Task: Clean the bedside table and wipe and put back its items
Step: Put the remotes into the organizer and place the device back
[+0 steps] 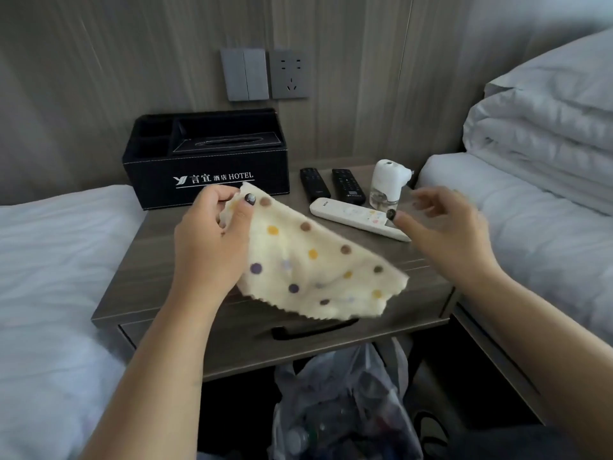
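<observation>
Left hand (212,240) pinches the far corner of the cloth (308,260), thumb on top, fingers curled under; rest of the cloth hangs loose over the near middle of the tabletop (156,260), not clear whether its low edge touches the wood. Right hand (441,227) holds nothing, fingers loosely spread, hovering over the near end of the white remote (355,217); contact unclear, slight blur. Handling, as a guess: cloth is soft, light, floppy, no shape of its own, so a one-corner pinch lets it swing; bunch it into the palm or fold it before wiping. White remote looks light, stiff, smooth plastic, lying diagonal; take it across the middle of its long sides. Two black remotes (315,182) (347,185) lie side by side just beyond it, same handling. White plug-in device (388,180) stands upright at far right with a clear bottle under it, probably liquid and breakable; grip the white body, keep it upright. Black hotel tissue box (205,164) sits far left against the wall, bulky and rigid but likely light; two hands on the sides. Count: one cloth, three remotes (one white, two black), one plug-in device, one tissue box. Beds (49,260) on both sides, switch (244,74) and socket (290,74) on the wall, rubbish bag (341,403) under the table.
</observation>
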{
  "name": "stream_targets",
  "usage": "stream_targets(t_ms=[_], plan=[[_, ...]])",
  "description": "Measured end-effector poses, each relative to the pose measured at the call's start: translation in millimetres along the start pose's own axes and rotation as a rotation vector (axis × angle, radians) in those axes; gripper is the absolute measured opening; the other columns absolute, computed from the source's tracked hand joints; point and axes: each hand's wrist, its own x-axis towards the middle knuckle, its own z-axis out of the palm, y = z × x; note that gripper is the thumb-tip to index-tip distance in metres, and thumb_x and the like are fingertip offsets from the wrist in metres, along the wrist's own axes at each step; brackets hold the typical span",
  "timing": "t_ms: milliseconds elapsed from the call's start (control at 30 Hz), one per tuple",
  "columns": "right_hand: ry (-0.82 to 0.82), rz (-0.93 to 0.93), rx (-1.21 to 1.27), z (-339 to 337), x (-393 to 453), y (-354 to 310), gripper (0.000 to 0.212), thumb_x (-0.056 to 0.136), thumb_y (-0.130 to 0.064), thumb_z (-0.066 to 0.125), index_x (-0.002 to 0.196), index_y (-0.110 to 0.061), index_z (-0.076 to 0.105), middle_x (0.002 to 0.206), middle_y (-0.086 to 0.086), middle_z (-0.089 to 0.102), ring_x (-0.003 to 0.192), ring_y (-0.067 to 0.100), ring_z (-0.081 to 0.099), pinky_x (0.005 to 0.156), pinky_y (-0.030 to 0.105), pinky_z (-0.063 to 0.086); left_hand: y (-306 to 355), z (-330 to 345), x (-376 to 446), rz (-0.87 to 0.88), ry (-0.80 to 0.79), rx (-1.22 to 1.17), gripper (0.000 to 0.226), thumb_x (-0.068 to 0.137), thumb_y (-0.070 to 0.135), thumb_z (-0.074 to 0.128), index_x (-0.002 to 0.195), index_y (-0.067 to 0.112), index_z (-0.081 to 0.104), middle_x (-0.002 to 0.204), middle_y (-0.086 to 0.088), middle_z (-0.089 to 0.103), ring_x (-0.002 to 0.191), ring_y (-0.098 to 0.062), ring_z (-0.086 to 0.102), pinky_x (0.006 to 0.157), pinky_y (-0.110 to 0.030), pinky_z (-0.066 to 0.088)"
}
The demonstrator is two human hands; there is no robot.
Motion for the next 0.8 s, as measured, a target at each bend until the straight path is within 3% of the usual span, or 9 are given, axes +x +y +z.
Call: stream_targets(t_ms=[100,200,267,333,400,467,633,700,800], plan=[[-0.171,0.129,-0.282,11.2,19.4,15.8,0.059,0.071,-0.057,0.070,0.121,-0.026,0.062,0.131,0.003,0.051,0.127,0.026,0.040,0.105,0.041,0.035,-1.5,-2.5,-0.5,0.031,0.008,-0.052,0.011,0.094,0.037,0.057,0.091,0.027,0.061,0.079,0.008,0.065,0.071,-0.011,0.059,0.061,-0.028,0.048],[-0.254,0.171,-0.418,19.2,19.5,24.7,0.059,0.068,-0.060,0.068,0.116,-0.026,0.065,0.130,0.004,0.053,0.124,0.031,0.040,0.103,0.044,0.034,1.9,-6.1,-0.8,0.002,-0.004,-0.098,0.011,0.091,0.035,0.061,0.085,0.027,0.066,0.076,0.005,0.065,0.073,-0.013,0.059,0.049,-0.013,0.043],[-0.211,0.137,-0.320,18.7,16.6,22.6,0.053,0.065,-0.054,0.076,0.108,-0.024,0.065,0.119,0.001,0.060,0.116,0.025,0.049,0.099,0.041,0.040,4.2,-7.3,-0.9,-0.024,-0.034,-0.137,0.005,0.088,0.036,0.064,0.086,0.034,0.067,0.079,0.016,0.068,0.079,0.003,0.060,0.059,-0.011,0.042],[-0.171,0.074,-0.158,14.4,11.8,15.2,0.049,0.064,-0.041,0.084,0.105,-0.024,0.061,0.105,-0.007,0.064,0.096,0.009,0.058,0.083,0.017,0.046,4.3,-7.7,-0.5,-0.034,-0.105,-0.138,0.012,0.089,0.039,0.063,0.101,0.038,0.066,0.088,0.026,0.068,0.086,0.016,0.057,0.066,-0.008,0.040],[-0.150,0.004,-0.005,7.5,9.6,1.1,0.046,0.065,-0.030,0.085,0.103,-0.026,0.059,0.095,-0.016,0.066,0.083,-0.004,0.061,0.067,0.005,0.044,3.2,-9.0,-1.4,-0.044,-0.207,-0.092,0.031,0.091,0.039,0.061,0.122,0.041,0.058,0.101,0.027,0.067,0.083,0.024,0.053,0.057,-0.001,0.040],[-0.201,-0.055,0.160,0.2,10.7,-18.6,0.046,0.065,-0.026,0.086,0.103,-0.028,0.059,0.094,-0.014,0.071,0.082,0.000,0.068,0.073,0.015,0.051,3.0,-9.5,-4.1,-0.042,-0.292,-0.038,0.048,0.090,0.042,0.061,0.135,0.049,0.045,0.114,0.026,0.062,0.078,0.025,0.051,0.052,0.001,0.038],[-0.621,-0.153,0.476,-20.4,28.3,-79.7,0.044,0.068,-0.019,0.077,0.109,-0.017,0.061,0.099,0.001,0.073,0.091,0.023,0.072,0.074,0.035,0.059,3.6,-4.6,-5.9,-0.087,-0.413,-0.090,0.070,0.079,0.058,0.065,0.138,0.063,0.028,0.133,0.027,0.052,0.108,0.014,0.048,0.079,-0.012,0.034],[-0.818,-0.146,0.525,-24.9,41.2,-103.3,0.046,0.071,-0.010,0.070,0.116,-0.012,0.060,0.105,0.011,0.071,0.093,0.028,0.071,0.073,0.039,0.059,2.9,-4.9,-4.1,-0.123,-0.438,-0.180,0.068,0.078,0.059,0.065,0.136,0.063,0.031,0.131,0.027,0.055,0.110,0.014,0.051,0.082,-0.014,0.037],[-0.912,-0.144,0.508,-20.7,68.4,-134.1,0.047,0.074,-0.003,0.064,0.120,-0.014,0.060,0.108,0.016,0.070,0.096,0.028,0.071,0.070,0.032,0.060,-0.5,-10.4,2.2,-0.200,-0.392,-0.250,0.043,0.082,0.055,0.063,0.123,0.054,0.053,0.105,0.025,0.068,0.090,0.011,0.063,0.074,-0.017,0.049]])
